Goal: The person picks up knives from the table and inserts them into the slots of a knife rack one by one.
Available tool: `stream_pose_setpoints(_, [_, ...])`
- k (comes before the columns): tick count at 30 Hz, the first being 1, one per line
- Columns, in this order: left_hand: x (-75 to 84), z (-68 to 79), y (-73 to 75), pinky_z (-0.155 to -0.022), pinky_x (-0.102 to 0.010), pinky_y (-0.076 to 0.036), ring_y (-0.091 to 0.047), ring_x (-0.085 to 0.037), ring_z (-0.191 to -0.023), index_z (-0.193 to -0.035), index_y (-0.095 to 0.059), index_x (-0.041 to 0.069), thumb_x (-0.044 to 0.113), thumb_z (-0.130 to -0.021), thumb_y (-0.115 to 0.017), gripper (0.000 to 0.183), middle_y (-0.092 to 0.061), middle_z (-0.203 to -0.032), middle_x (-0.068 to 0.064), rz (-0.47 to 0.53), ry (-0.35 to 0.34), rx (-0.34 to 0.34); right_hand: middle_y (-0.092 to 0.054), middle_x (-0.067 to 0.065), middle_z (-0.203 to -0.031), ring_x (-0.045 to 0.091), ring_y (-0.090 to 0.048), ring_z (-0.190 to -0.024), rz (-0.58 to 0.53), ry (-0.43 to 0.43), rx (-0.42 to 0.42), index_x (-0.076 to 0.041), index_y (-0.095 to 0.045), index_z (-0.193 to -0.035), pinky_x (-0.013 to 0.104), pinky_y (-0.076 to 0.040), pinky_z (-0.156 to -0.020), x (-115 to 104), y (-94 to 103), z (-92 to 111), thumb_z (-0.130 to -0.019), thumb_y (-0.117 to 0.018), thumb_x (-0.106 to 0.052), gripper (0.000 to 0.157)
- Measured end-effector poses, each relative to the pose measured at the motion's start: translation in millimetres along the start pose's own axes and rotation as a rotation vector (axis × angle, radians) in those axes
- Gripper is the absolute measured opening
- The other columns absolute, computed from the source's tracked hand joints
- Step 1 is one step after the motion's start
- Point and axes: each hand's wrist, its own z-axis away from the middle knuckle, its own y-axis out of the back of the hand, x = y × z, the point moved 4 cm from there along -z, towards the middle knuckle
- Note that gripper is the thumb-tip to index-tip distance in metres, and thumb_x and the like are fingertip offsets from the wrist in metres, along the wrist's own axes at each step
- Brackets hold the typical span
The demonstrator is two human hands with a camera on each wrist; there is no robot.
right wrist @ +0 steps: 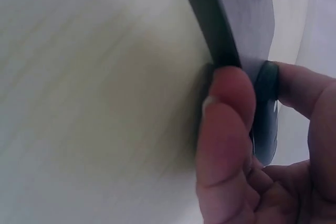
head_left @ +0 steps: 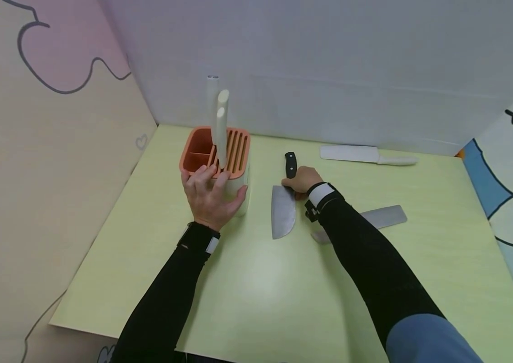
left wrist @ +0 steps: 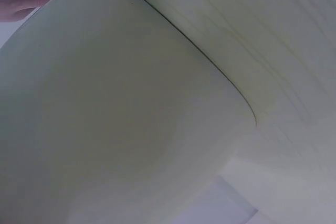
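My left hand [head_left: 213, 196] holds the near side of a knife holder [head_left: 238, 171], its fingers over the front rim and its thumb along the right side. This holder has an orange slotted top and a pale body, whose wall [left wrist: 131, 87] fills much of the left wrist view. Three white handles [head_left: 222, 126] rise from it. To the right, my right hand [head_left: 303, 180] pinches a black-handled kitchen knife [head_left: 283, 214] where blade and handle meet. Its wide blade points toward me. In the right wrist view, fingertips [right wrist: 231, 98] and thumb grip the knife close over the table.
A white-handled knife [head_left: 351, 153] with a broad rectangular blade lies near the back wall. Under my right forearm lies a grey cleaver [head_left: 385, 217], its middle hidden. Walls [head_left: 329, 75] border the pale green table [head_left: 256, 302] at the back and left.
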Motion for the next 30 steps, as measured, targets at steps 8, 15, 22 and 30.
stream_pose_setpoints(8, [2.0,-0.6,-2.0,-0.099,-0.059,-0.033,-0.042,-0.031,-0.111,-0.107,-0.057,0.014,0.035,-0.067,-0.078,0.050,-0.050,-0.114,-0.015,-0.020,0.002,-0.024,-0.061,0.006,-0.053,0.015,-0.058,-0.041,0.028,-0.004,0.043,-0.001,-0.063,-0.077,0.027,-0.045,-0.040,2,2.7,-2,-0.086,-0.055,-0.037,0.038])
stream_pose_setpoints(15, [3.5,-0.1,-2.8,-0.100,-0.059,-0.032,-0.042,-0.031,-0.112,-0.108,-0.056,0.014,0.037,-0.068,-0.077,0.050,-0.049,-0.114,-0.015,-0.024,-0.002,-0.033,-0.064,0.012,-0.062,0.020,-0.062,-0.047,-0.039,-0.008,-0.005,0.002,-0.062,-0.083,0.029,-0.048,-0.045,10,9.7,3,-0.090,-0.044,-0.036,0.042])
stream_pose_setpoints(22, [2.2,1.7,-1.7,-0.100,-0.058,-0.033,-0.042,-0.029,-0.112,-0.106,-0.056,0.014,0.037,-0.068,-0.076,0.048,-0.050,-0.112,-0.015,-0.043,0.003,-0.021,-0.060,0.015,-0.066,0.022,-0.063,-0.047,-0.161,0.025,-0.049,0.003,-0.055,-0.087,0.037,-0.055,-0.052,12,23.7,17,-0.090,-0.041,-0.033,0.038])
stream_pose_setpoints(30, [1.9,0.9,-0.5,-0.099,-0.058,-0.032,-0.042,-0.029,-0.112,-0.105,-0.057,0.014,0.037,-0.068,-0.076,0.048,-0.050,-0.112,-0.015,-0.045,0.006,-0.015,-0.047,0.010,-0.086,0.015,-0.050,-0.057,-0.377,0.010,-0.090,0.000,-0.049,-0.094,0.030,-0.049,-0.053,17,34.8,32,-0.092,-0.046,-0.029,0.029])
